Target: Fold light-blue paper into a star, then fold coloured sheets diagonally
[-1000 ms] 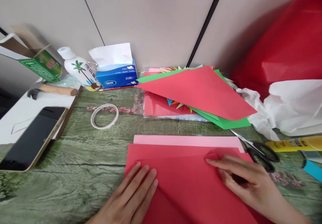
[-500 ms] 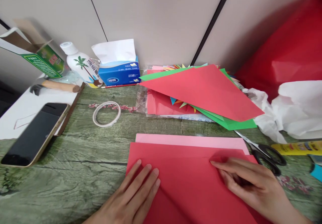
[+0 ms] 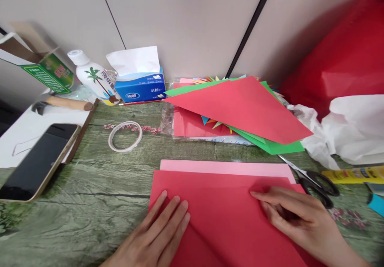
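Red paper (image 3: pixel 222 203) lies in front of me, with a diagonal fold or edge running across its lower part. A pink sheet (image 3: pixel 210 166) shows beneath it along the far side. My left hand (image 3: pixel 159 231) rests with fingers stretched out on the left part of the red paper. On the right, my right hand (image 3: pixel 297 215) has its fingers bent together, the index fingertip and thumb pinching the red paper near its upper right. Scissors (image 3: pixel 315 183) with black handles lie just beyond my right hand, partly beside the sheets.
Folded red (image 3: pixel 246 107) and green paper (image 3: pixel 288 149) lies on a plastic pack at the back. A tape roll (image 3: pixel 125 136), tissue pack (image 3: pixel 140 86), bottle (image 3: pixel 94 77), phone (image 3: pixel 42 161) and hammer (image 3: pixel 69 103) are leftward. Crumpled white paper (image 3: pixel 357 131) and a yellow tube (image 3: pixel 357 175) stand rightward.
The view has shifted very slightly, so the background things sit a little further left. Both hands and the red paper hold nearly the same position.
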`<state>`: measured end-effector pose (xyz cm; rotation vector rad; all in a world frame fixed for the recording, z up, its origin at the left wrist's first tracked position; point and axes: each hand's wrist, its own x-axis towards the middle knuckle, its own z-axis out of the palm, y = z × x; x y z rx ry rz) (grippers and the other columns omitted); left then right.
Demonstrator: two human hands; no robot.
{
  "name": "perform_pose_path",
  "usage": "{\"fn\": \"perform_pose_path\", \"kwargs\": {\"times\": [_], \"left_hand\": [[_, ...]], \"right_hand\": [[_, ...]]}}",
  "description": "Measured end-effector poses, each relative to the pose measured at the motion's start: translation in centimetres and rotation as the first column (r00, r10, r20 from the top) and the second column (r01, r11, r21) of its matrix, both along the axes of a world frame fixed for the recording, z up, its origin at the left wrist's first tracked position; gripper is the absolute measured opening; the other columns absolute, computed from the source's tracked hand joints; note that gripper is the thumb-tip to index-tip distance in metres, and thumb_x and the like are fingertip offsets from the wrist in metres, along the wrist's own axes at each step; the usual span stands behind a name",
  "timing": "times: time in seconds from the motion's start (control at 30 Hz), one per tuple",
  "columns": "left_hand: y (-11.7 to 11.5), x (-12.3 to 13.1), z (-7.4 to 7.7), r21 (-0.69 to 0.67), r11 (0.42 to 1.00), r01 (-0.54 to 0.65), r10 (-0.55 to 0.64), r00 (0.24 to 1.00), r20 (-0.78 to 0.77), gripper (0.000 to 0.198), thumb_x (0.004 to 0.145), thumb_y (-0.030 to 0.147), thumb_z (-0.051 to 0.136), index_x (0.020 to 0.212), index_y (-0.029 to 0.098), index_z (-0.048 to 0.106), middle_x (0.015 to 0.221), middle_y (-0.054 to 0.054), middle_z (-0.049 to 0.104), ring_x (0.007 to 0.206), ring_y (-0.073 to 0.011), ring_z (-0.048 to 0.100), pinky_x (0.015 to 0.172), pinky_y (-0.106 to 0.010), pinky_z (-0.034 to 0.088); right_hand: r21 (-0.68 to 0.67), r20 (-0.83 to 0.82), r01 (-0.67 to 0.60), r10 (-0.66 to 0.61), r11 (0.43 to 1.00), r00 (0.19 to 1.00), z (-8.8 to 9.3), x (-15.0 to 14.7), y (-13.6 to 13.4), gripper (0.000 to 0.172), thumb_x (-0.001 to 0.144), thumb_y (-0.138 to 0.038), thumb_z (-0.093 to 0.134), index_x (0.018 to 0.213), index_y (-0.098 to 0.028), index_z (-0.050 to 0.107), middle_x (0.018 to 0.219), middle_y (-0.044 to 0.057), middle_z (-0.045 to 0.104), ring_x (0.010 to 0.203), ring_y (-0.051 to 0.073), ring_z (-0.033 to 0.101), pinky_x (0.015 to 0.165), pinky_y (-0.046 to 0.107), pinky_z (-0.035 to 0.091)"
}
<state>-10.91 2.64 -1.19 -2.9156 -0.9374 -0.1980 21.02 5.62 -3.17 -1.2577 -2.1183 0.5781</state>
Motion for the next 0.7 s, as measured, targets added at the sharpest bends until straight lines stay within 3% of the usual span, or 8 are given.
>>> {"fn": "perform_pose_path", "kwargs": {"times": [0.47, 0.7], "left_hand": [[0.03, 0.25, 0.29, -0.032, 0.999, -0.024, 0.025, 0.999, 0.030, 0.047, 0.079, 0.004, 0.045, 0.124, 0.015, 0.049, 0.137, -0.005, 0.041, 0.130, -0.0244, 0.026, 0.107, -0.042, 0.027], [-0.64, -0.03, -0.18, -0.077, 0.989, -0.125, 0.124, 0.992, -0.024, 0.052, 0.080, 0.006, 0.047, 0.130, 0.019, 0.043, 0.132, -0.009, 0.047, 0.128, -0.0283, 0.030, 0.101, -0.040, 0.035]], "right_hand": [[-0.006, 0.015, 0.008, -0.008, 1.000, 1.000, -0.08, 0.10, -0.03, 0.022, 0.075, -0.012, 0.055, 0.092, -0.021, 0.065, 0.075, 0.005, 0.070, 0.051, 0.011, 0.061, 0.042, 0.016, 0.047], [-0.011, 0.026, 0.022, -0.021, 1.000, 0.999, -0.28, 0.29, -0.18, 0.022, 0.076, -0.012, 0.055, 0.091, -0.023, 0.066, 0.078, 0.005, 0.070, 0.056, 0.013, 0.064, 0.046, 0.017, 0.049]]}}
